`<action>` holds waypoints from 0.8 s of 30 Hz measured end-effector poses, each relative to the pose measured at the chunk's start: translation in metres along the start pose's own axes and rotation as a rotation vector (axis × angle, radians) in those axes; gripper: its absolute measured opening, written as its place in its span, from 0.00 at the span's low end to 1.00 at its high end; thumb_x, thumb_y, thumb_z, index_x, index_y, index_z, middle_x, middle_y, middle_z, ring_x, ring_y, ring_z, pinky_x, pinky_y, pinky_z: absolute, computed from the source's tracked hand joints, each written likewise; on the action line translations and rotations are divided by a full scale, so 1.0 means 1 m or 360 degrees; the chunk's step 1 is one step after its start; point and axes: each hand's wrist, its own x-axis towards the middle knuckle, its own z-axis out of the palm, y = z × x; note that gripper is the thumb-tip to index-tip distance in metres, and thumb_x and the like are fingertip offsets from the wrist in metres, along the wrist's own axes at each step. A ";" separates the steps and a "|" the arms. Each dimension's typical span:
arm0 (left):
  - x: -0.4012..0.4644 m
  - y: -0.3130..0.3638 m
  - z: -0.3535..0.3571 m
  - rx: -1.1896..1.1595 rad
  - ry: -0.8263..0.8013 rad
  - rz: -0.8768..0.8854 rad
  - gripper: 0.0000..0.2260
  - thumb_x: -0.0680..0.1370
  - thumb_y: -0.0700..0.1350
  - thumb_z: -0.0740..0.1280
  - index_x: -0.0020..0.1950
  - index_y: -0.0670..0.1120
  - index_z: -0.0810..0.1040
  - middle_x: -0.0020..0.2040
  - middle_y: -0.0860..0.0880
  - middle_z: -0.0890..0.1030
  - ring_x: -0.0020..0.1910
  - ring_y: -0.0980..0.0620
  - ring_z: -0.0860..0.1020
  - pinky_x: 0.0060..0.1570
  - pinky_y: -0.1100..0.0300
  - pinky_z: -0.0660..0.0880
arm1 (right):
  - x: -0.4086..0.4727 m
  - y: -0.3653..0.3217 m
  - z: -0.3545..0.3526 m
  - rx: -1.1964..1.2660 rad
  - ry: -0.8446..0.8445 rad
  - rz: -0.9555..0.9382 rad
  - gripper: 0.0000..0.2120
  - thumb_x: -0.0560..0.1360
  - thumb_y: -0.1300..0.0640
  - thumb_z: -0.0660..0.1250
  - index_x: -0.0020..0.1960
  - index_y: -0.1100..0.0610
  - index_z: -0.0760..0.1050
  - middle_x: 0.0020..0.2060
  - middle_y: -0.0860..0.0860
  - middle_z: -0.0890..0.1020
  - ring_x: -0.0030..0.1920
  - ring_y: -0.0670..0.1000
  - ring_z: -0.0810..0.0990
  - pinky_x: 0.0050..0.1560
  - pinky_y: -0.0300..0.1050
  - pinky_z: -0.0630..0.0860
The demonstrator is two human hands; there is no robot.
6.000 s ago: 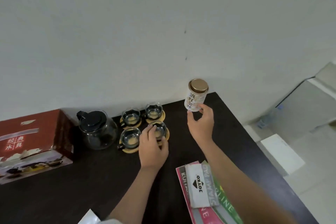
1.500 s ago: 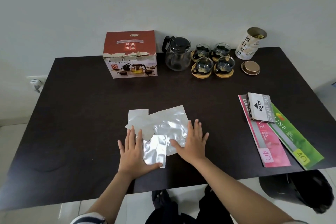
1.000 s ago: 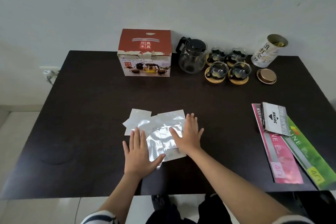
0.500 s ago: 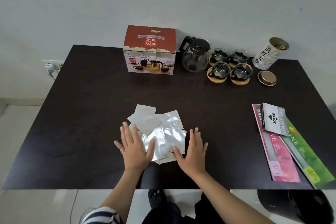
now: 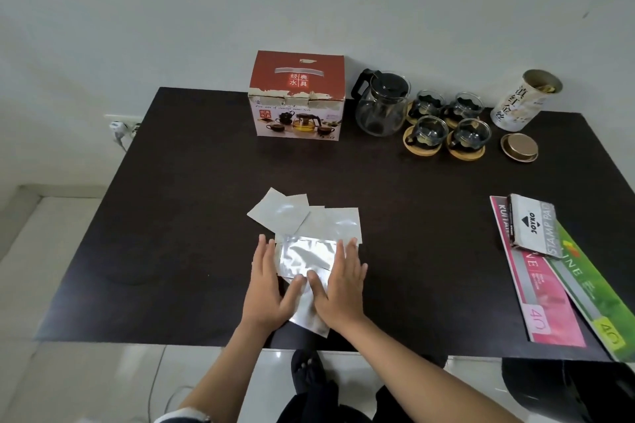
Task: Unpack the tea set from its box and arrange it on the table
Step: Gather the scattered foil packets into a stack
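Head view: I see a dark table (image 5: 192, 216); the red tea set box (image 5: 297, 96), glass teapot (image 5: 382, 103) and four cups (image 5: 446, 124) stand along its far edge. Near me, left hand (image 5: 266, 288) and right hand (image 5: 342, 285) press flat, fingers straight, on silver foil packets (image 5: 305, 254).

Bare forearms; a striped sleeve (image 5: 182, 417) edge at the left arm, dark trousers (image 5: 343, 402) below.
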 end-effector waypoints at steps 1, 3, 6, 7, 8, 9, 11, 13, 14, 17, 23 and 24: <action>-0.001 -0.001 -0.002 0.0108 0.0017 0.0012 0.46 0.71 0.71 0.57 0.75 0.37 0.55 0.78 0.45 0.49 0.77 0.51 0.48 0.72 0.42 0.53 | 0.001 0.004 -0.003 0.0083 0.0087 0.0015 0.46 0.73 0.27 0.43 0.79 0.57 0.44 0.77 0.54 0.39 0.77 0.52 0.36 0.73 0.58 0.37; -0.002 -0.003 -0.007 0.0354 -0.0048 -0.0009 0.52 0.66 0.74 0.60 0.76 0.39 0.51 0.78 0.46 0.45 0.77 0.52 0.45 0.70 0.42 0.43 | 0.006 0.010 -0.011 0.0130 0.0256 0.0058 0.43 0.74 0.31 0.49 0.79 0.58 0.49 0.78 0.55 0.44 0.77 0.52 0.41 0.73 0.59 0.39; 0.002 -0.001 -0.014 0.0684 -0.0324 0.0059 0.62 0.57 0.81 0.60 0.78 0.44 0.44 0.78 0.49 0.38 0.76 0.52 0.38 0.69 0.41 0.36 | 0.016 0.016 -0.024 0.0150 0.0195 0.0140 0.47 0.71 0.28 0.49 0.79 0.57 0.47 0.79 0.55 0.46 0.78 0.53 0.43 0.74 0.59 0.38; 0.004 0.000 -0.013 0.0780 -0.0386 0.0075 0.64 0.54 0.82 0.59 0.78 0.45 0.42 0.77 0.49 0.36 0.76 0.52 0.36 0.69 0.40 0.36 | 0.018 0.019 -0.026 0.0146 0.0142 0.0120 0.49 0.69 0.26 0.49 0.79 0.57 0.46 0.79 0.54 0.45 0.78 0.53 0.42 0.74 0.59 0.38; 0.006 0.001 -0.012 0.0854 -0.0419 0.0071 0.65 0.53 0.82 0.59 0.78 0.45 0.41 0.77 0.49 0.36 0.76 0.52 0.35 0.69 0.39 0.37 | 0.018 0.022 -0.027 0.0105 0.0096 0.0069 0.50 0.68 0.25 0.49 0.79 0.56 0.45 0.78 0.53 0.44 0.78 0.52 0.41 0.73 0.57 0.37; 0.007 0.002 -0.012 0.0894 -0.0418 0.0056 0.65 0.54 0.82 0.59 0.78 0.44 0.42 0.77 0.49 0.37 0.76 0.52 0.36 0.70 0.38 0.39 | 0.016 0.025 -0.026 0.0027 0.0053 0.0001 0.50 0.68 0.25 0.50 0.79 0.55 0.45 0.78 0.51 0.43 0.77 0.50 0.40 0.73 0.56 0.36; 0.007 0.001 -0.009 0.0886 -0.0357 0.0009 0.62 0.56 0.81 0.58 0.78 0.43 0.46 0.78 0.48 0.41 0.76 0.52 0.40 0.71 0.39 0.44 | 0.012 0.030 -0.022 -0.0154 0.0002 -0.0101 0.47 0.70 0.29 0.53 0.79 0.54 0.45 0.78 0.52 0.44 0.76 0.48 0.39 0.74 0.57 0.37; 0.007 -0.001 -0.006 0.0869 -0.0320 -0.0026 0.58 0.60 0.80 0.57 0.78 0.43 0.48 0.78 0.49 0.44 0.77 0.52 0.43 0.71 0.40 0.45 | 0.011 0.031 -0.019 -0.0225 0.0013 -0.0102 0.44 0.71 0.32 0.53 0.79 0.54 0.48 0.79 0.55 0.46 0.78 0.52 0.42 0.75 0.60 0.41; 0.008 -0.002 -0.005 0.0868 -0.0302 -0.0021 0.56 0.62 0.79 0.57 0.78 0.44 0.49 0.78 0.49 0.46 0.77 0.52 0.44 0.71 0.40 0.46 | 0.012 0.028 -0.019 -0.0179 0.0046 -0.0073 0.43 0.71 0.32 0.53 0.79 0.54 0.50 0.79 0.56 0.47 0.78 0.54 0.44 0.74 0.61 0.42; 0.009 -0.004 -0.002 0.0870 -0.0231 -0.0001 0.46 0.69 0.74 0.55 0.78 0.46 0.52 0.78 0.49 0.48 0.77 0.51 0.47 0.71 0.39 0.49 | 0.026 0.015 -0.027 -0.0002 0.0127 -0.0021 0.41 0.72 0.32 0.52 0.78 0.54 0.55 0.78 0.56 0.50 0.78 0.56 0.48 0.73 0.64 0.45; 0.009 -0.004 0.000 0.0871 -0.0218 0.0010 0.32 0.76 0.66 0.52 0.77 0.55 0.52 0.78 0.51 0.50 0.77 0.48 0.49 0.71 0.38 0.50 | 0.090 -0.028 -0.045 -0.0385 -0.0231 -0.0361 0.33 0.79 0.40 0.55 0.79 0.50 0.49 0.79 0.51 0.41 0.78 0.55 0.40 0.73 0.65 0.39; 0.009 -0.004 0.000 0.0877 -0.0218 0.0003 0.31 0.76 0.66 0.53 0.77 0.55 0.53 0.78 0.51 0.50 0.77 0.48 0.49 0.70 0.38 0.51 | 0.099 -0.036 -0.045 -0.0476 -0.0332 -0.0451 0.32 0.80 0.40 0.54 0.79 0.49 0.49 0.79 0.50 0.40 0.78 0.55 0.38 0.72 0.65 0.37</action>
